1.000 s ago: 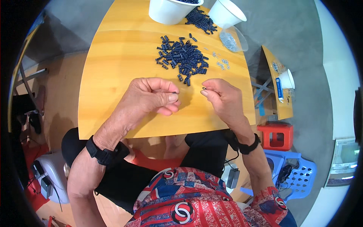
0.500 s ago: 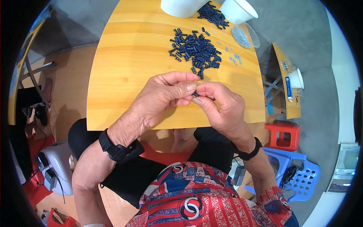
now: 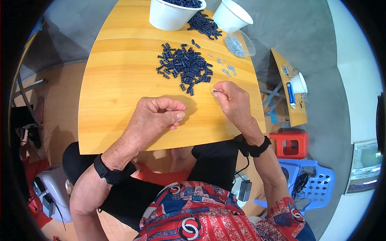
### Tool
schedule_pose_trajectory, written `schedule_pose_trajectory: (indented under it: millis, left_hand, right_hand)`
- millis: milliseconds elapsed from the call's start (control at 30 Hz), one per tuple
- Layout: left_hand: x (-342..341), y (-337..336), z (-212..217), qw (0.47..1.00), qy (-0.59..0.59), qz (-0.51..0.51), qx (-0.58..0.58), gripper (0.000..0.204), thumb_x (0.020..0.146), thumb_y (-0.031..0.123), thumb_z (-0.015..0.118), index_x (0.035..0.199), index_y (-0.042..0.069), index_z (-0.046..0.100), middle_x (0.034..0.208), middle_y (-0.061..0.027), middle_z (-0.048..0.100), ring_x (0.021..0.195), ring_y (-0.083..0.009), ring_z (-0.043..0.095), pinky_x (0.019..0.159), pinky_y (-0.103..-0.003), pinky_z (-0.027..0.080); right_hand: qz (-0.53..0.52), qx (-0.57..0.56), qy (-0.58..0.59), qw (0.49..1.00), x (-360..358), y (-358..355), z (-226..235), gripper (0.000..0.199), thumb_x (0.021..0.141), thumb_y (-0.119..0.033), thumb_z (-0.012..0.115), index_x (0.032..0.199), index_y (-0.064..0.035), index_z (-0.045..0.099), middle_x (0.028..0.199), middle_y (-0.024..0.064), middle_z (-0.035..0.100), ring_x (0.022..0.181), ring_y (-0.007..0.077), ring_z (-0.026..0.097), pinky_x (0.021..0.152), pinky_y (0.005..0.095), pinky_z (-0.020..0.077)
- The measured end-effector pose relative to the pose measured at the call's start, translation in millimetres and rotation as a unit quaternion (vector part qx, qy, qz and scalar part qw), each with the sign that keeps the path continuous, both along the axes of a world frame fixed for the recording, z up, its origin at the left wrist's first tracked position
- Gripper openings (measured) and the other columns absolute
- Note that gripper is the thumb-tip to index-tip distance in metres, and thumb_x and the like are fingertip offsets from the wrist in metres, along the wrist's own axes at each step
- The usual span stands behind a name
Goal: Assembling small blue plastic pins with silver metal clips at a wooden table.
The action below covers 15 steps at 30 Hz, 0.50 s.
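Worktop: smooth yellow wooden worktop (image 3: 120,92) with a fine grain and a curved near edge, seen from the head view.
Left hand: left hand (image 3: 157,116) hovers low over the bare wood, fingers curled into a loose fist, thumb laid against the forefinger; whether anything sits inside, I cannot tell.
Right hand: right hand (image 3: 233,100) is close beside the left one, fingers pinched shut on a tiny dark metal piece (image 3: 214,94) at the fingertips, too small to make out further.
Loose parts: heap of small black plastic cylinders (image 3: 185,66), short and matte, lies just beyond both hands, nearest the right.
Small hardware: scatter of little silvery metal bits (image 3: 226,69) lies right of the heap.
Far edge: two white plastic tubs, a wide one (image 3: 171,16) holding dark pieces and a smaller one (image 3: 231,16); a second black pile (image 3: 205,25) lies between them, and a clear bag of silvery bits (image 3: 239,45) sits by the rim.
Surroundings: red plastic stool (image 3: 291,142) and blue perforated plastic stool (image 3: 317,184) stand on the floor to the right.
Wrists: black bands on both.
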<state>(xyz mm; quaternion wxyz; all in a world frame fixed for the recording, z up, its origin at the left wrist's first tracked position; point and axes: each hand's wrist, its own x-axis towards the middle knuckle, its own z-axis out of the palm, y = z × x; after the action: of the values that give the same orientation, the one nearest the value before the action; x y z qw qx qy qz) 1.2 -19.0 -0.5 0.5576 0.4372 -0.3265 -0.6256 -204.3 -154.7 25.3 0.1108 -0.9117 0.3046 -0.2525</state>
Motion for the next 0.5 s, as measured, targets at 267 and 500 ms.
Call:
schedule_pose_trajectory:
  millis: [267,500]
  left_hand:
    - [0.4,-2.0,-1.3,0.999,-0.045,-0.02,0.001,0.008,0.081,0.002,0.066,0.086,-0.003,0.067,0.069,-0.005,0.063,0.061,-0.0086,0.058,0.058,-0.021,0.049]
    - [4.2,1.4,-12.8,0.99,-0.125,-0.048,-0.049,0.01,0.081,0.003,0.066,0.088,-0.005,0.065,0.07,-0.0052,0.063,0.062,-0.0085,0.059,0.058,-0.021,0.05]
  right_hand:
    - [0.01,0.051,0.04,0.998,-2.9,-13.5,-8.1,0.013,0.075,-0.008,0.064,0.086,-0.0038,0.057,0.077,0.0118,0.057,0.072,0.0294,0.059,0.064,0.0341,0.048]
    - [-0.002,0.082,0.024,0.996,-17.5,-21.3,-2.5,0.014,0.075,-0.007,0.064,0.086,-0.0019,0.059,0.078,0.0117,0.06,0.07,0.0268,0.06,0.062,0.0328,0.0479]
